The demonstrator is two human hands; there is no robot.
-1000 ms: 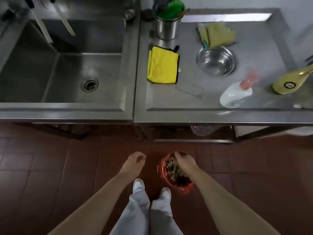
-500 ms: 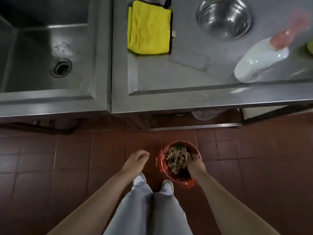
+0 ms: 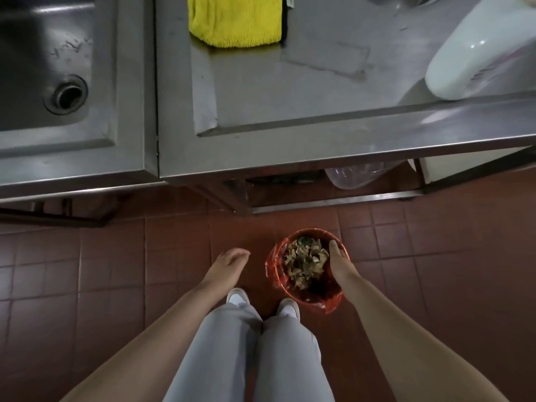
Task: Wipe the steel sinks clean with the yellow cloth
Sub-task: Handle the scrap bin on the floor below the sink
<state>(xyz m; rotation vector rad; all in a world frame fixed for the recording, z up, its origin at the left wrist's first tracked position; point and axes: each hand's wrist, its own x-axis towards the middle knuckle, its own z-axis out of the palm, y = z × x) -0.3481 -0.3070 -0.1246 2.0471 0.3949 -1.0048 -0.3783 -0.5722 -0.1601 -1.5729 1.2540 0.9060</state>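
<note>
The folded yellow cloth [image 3: 235,21] lies on the steel counter [image 3: 290,105], cut off by the top edge. To its left is the steel sink [image 3: 127,82] with its drain [image 3: 66,95]. Both hands are low over the floor, far from the cloth. My left hand [image 3: 229,265] hangs loosely curled and holds nothing. My right hand [image 3: 338,261] holds the right rim of a small red-lined waste bin [image 3: 278,274], thumb inside; the bin is full of food scraps.
A white bottle [image 3: 470,62] lies on its side at the counter's right. A clear plastic container [image 3: 356,177] sits under the counter. Red floor tiles [image 3: 87,271] surround my feet [image 3: 237,295], which stand just behind the bin.
The view has tilted down and closer, so the bowl and back of the counter left the frame. My right hand moved from over the scraps to the bin's right rim. The left hand barely moved.
</note>
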